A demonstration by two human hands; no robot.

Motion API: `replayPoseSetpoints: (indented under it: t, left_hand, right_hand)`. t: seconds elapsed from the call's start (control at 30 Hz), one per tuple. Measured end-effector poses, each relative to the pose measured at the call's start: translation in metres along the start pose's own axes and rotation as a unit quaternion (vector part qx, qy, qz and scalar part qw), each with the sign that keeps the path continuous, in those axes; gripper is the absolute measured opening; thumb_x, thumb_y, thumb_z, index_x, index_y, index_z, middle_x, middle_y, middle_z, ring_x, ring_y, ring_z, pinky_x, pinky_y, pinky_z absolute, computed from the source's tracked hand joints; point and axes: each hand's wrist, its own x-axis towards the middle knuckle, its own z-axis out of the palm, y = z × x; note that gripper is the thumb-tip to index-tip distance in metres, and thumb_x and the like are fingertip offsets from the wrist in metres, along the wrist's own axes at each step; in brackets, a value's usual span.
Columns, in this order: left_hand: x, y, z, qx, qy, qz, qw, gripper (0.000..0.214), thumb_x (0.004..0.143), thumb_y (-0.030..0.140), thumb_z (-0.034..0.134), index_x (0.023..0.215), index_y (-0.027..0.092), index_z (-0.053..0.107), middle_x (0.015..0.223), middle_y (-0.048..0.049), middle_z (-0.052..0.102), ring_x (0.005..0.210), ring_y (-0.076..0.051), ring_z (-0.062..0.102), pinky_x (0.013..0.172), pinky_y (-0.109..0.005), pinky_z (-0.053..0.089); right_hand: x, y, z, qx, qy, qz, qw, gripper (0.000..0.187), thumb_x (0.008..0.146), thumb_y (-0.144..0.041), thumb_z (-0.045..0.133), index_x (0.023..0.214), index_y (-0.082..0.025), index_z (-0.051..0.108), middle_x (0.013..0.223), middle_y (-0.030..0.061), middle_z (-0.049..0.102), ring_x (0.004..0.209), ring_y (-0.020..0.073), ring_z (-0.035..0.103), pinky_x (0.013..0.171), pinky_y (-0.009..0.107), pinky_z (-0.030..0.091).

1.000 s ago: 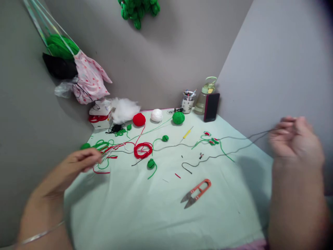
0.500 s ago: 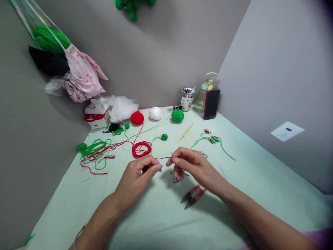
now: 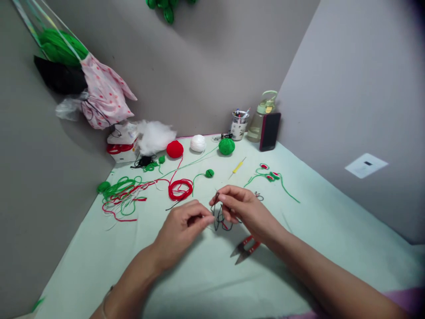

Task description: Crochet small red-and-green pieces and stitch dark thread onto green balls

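Black yarn (image 3: 214, 212) runs in loops between my two hands, over the middle of the table. My left hand (image 3: 186, 228) is closed, its thumb and forefinger pinched on the yarn, and a dark tail shows beyond its knuckles. My right hand (image 3: 244, 208) pinches a raised loop of the same yarn. A thin pale tip, perhaps a needle, pokes up above those fingers, too small to be sure. Beneath the right hand hang or lie more dark loops with a bit of red. Thread snips (image 3: 245, 250) with red handles lie below my right wrist, blades toward me.
Behind my hands are a red yarn coil (image 3: 180, 189), a small green ball (image 3: 209, 173), a yellow crochet hook (image 3: 238, 167) and red-green pieces (image 3: 270, 177). Tangled yarn (image 3: 126, 195) lies left. Yarn balls, a pen cup (image 3: 239, 126), bottle (image 3: 262, 119) and phone (image 3: 270, 132) line the back.
My left hand has shifted slightly right, closer to my right hand. The black strand stretched between the hands is now a raised loop in the right fingers, and a dark tail shows at the left.
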Motion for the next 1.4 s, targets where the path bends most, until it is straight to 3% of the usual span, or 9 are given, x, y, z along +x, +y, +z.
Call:
replayPoseSetpoints:
  t: [0.13, 0.3, 0.4, 0.53, 0.7, 0.87, 1.07, 1.2, 1.4]
  left_hand:
    - [-0.001, 0.004, 0.005, 0.032, 0.069, 0.041, 0.996, 0.023, 0.093, 0.031, 0.063, 0.073, 0.021, 0.070, 0.070, 0.0008, 0.057, 0.070, -0.016, 0.052, 0.070, -0.028, 0.039]
    - [0.004, -0.004, -0.011, -0.065, 0.120, -0.068, 0.988, 0.025, 0.091, 0.037, 0.062, 0.072, 0.021, 0.062, 0.070, 0.0013, 0.056, 0.070, -0.017, 0.051, 0.069, -0.029, 0.038]
    - [0.006, -0.010, -0.016, -0.150, 0.094, -0.100, 0.979, 0.030, 0.092, 0.041, 0.062, 0.070, 0.021, 0.060, 0.065, 0.0031, 0.048, 0.065, -0.015, 0.044, 0.065, -0.029, 0.034]
    - [0.007, -0.012, -0.020, -0.260, 0.076, -0.108, 0.957, 0.031, 0.091, 0.043, 0.065, 0.070, 0.021, 0.059, 0.062, 0.0043, 0.045, 0.062, -0.014, 0.040, 0.064, -0.028, 0.032]
    - [0.005, -0.005, -0.017, -0.172, 0.095, -0.090, 0.976, 0.024, 0.092, 0.037, 0.064, 0.074, 0.022, 0.067, 0.074, 0.0008, 0.058, 0.074, -0.017, 0.050, 0.075, -0.030, 0.036]
    - [-0.001, 0.005, 0.009, -0.017, 0.037, 0.000, 0.999, 0.018, 0.088, 0.032, 0.069, 0.073, 0.024, 0.074, 0.075, -0.0016, 0.063, 0.081, -0.022, 0.055, 0.083, -0.035, 0.037]
    - [-0.001, 0.001, 0.007, 0.046, 0.127, 0.030, 0.990, 0.024, 0.091, 0.032, 0.064, 0.069, 0.024, 0.067, 0.070, -0.0005, 0.060, 0.079, -0.023, 0.052, 0.082, -0.035, 0.036]
    - [0.000, 0.000, 0.000, -0.125, 0.032, -0.083, 0.988, 0.029, 0.092, 0.041, 0.062, 0.071, 0.022, 0.065, 0.075, 0.0004, 0.058, 0.075, -0.019, 0.049, 0.074, -0.030, 0.037]
    - [0.000, 0.002, 0.005, -0.482, 0.041, -0.152, 0.862, 0.028, 0.078, 0.043, 0.083, 0.075, 0.018, 0.072, 0.083, -0.0004, 0.062, 0.087, -0.016, 0.056, 0.090, -0.030, 0.046]
  right_hand:
    - [0.001, 0.008, 0.004, 0.007, -0.086, 0.072, 0.994, 0.034, 0.087, -0.051, 0.069, 0.085, -0.017, 0.064, 0.062, -0.0014, 0.066, 0.047, 0.0093, 0.055, 0.046, 0.020, 0.036]
    - [0.001, 0.000, -0.003, -0.019, -0.073, 0.034, 0.997, 0.031, 0.087, -0.045, 0.071, 0.083, -0.015, 0.068, 0.052, -0.0076, 0.047, 0.047, 0.0061, 0.036, 0.050, 0.021, 0.029]
    - [0.003, -0.007, -0.013, -0.034, -0.031, 0.000, 0.999, 0.031, 0.087, -0.046, 0.070, 0.083, -0.015, 0.067, 0.055, -0.0076, 0.043, 0.049, 0.0071, 0.031, 0.050, 0.022, 0.025]
    - [0.005, -0.017, -0.038, -0.263, 0.058, -0.052, 0.961, 0.020, 0.086, -0.037, 0.067, 0.078, -0.018, 0.068, 0.060, -0.0019, 0.055, 0.055, 0.0115, 0.045, 0.055, 0.025, 0.034]
    - [0.004, -0.029, -0.055, -0.324, 0.151, -0.086, 0.930, 0.011, 0.087, -0.028, 0.062, 0.082, -0.019, 0.065, 0.077, 0.0045, 0.071, 0.056, 0.0132, 0.055, 0.056, 0.027, 0.038]
    - [-0.004, -0.019, -0.017, -0.082, 0.002, -0.028, 0.996, 0.026, 0.090, -0.044, 0.064, 0.093, -0.021, 0.054, 0.090, 0.0062, 0.076, 0.048, 0.0105, 0.061, 0.046, 0.023, 0.041]
    - [-0.007, -0.008, 0.002, -0.090, -0.115, 0.030, 0.989, 0.035, 0.095, -0.049, 0.059, 0.084, -0.016, 0.067, 0.063, -0.0009, 0.062, 0.054, 0.0104, 0.055, 0.054, 0.023, 0.041]
    - [-0.005, -0.015, -0.010, -0.157, -0.023, -0.030, 0.987, 0.031, 0.092, -0.045, 0.065, 0.083, -0.017, 0.073, 0.062, -0.0031, 0.050, 0.060, 0.0112, 0.042, 0.058, 0.024, 0.035]
    - [-0.004, -0.008, -0.009, -0.257, 0.040, -0.138, 0.956, 0.028, 0.098, -0.038, 0.058, 0.084, -0.018, 0.073, 0.073, 0.0020, 0.060, 0.068, 0.0154, 0.052, 0.064, 0.028, 0.041]
